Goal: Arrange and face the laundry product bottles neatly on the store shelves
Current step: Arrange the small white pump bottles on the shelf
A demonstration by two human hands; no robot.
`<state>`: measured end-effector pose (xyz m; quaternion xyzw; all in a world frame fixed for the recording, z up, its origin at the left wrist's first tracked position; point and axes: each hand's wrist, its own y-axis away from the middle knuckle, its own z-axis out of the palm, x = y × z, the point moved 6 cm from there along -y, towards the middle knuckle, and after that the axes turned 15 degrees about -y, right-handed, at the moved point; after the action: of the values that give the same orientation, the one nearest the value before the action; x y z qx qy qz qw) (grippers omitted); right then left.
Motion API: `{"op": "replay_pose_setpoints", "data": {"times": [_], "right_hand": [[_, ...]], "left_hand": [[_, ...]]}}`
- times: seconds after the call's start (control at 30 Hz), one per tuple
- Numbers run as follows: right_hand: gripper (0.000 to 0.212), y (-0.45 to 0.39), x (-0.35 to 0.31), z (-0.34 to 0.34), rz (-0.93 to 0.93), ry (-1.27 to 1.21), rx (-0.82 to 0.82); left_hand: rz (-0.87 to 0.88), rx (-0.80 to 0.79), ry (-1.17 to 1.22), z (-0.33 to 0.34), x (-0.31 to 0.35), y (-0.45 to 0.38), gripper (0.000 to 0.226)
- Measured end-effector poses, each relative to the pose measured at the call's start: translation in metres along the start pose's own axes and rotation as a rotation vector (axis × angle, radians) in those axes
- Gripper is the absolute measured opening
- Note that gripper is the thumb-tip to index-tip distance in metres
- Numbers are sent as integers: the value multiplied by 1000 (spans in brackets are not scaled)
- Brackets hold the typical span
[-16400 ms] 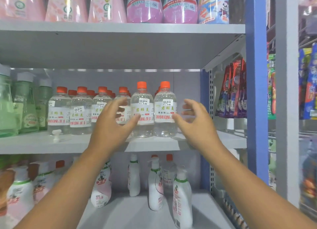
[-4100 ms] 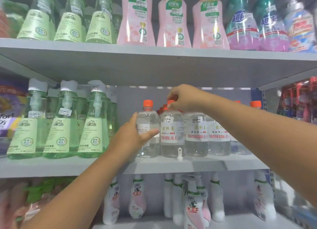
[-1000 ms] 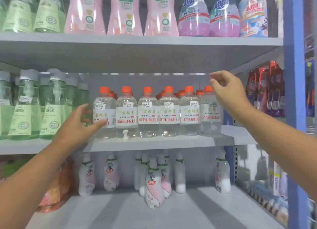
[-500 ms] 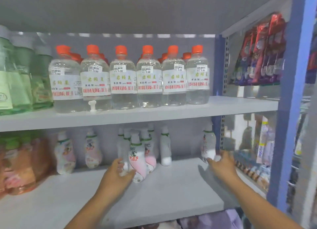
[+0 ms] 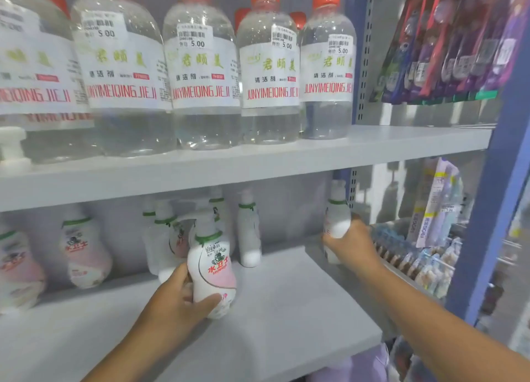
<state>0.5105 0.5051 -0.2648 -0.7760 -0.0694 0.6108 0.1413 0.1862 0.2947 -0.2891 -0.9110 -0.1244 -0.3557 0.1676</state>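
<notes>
Head view, one camera only.

Left hand (image 5: 177, 298) grips a white-and-pink pump bottle (image 5: 213, 270) low on its body, thumb across the front near the base, fingers curled round the left side. Bottle stands upright at the front of the lower shelf (image 5: 286, 310), label with red characters facing out, green collar under the white pump head. Opaque body, contents not visible.

Right hand (image 5: 351, 245) wraps a second white pump bottle (image 5: 337, 218) at the right end of the same shelf, close to the blue perforated upright (image 5: 355, 52). Fingers cover its lower half; whether its base touches the shelf I cannot tell. Label faces away or is hidden.

Behind the left-hand bottle: a loose cluster of same-type bottles (image 5: 169, 238), some turned sideways, blurred. One more (image 5: 249, 235) stands alone just right of the cluster. Two pink-fronted ones (image 5: 84, 252) stand further left, apart from the cluster.

Upper shelf (image 5: 401, 141): row of clear bottles with orange caps (image 5: 269, 66), touching side by side, white labels forward reading JUNYIMEIQINGJIEJI, price stickers 5.00. Clear liquid fills them close to the neck. More orange caps visible in a row behind.

A small white plastic piece (image 5: 11, 146) sits at the upper shelf's left front edge.

Right of the upright: hanging packaged goods (image 5: 447, 43), too blurred to identify.
</notes>
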Motion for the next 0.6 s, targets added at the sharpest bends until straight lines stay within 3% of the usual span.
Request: {"op": "replay_pose_setpoints", "data": {"times": [0.07,0.13,0.23,0.33,0.47,0.53,0.6], "right_hand": [[56,14,0,-14,-16,90,68],[62,33,1,-26,-20,17,68],[74,59,-2,-40,25,-205,-124],[77,67,6,-55,-2,-143,-212],[59,67,10,-78,-109,42,56],[67,62,21,-86,-89,32,147],[75,60,30,-89,-58,-5,133]], "left_hand": [[35,-54,-18,14,17,-2,48],[54,-95,3,32,37,-9,49],[77,-144,58,68,68,-27,60],[125,-173,95,105,101,-42,55],[165,-152,90,142,138,-68,49],[173,-163,98,159,151,-81,49],[170,-184,137,174,164,-89,48]]}}
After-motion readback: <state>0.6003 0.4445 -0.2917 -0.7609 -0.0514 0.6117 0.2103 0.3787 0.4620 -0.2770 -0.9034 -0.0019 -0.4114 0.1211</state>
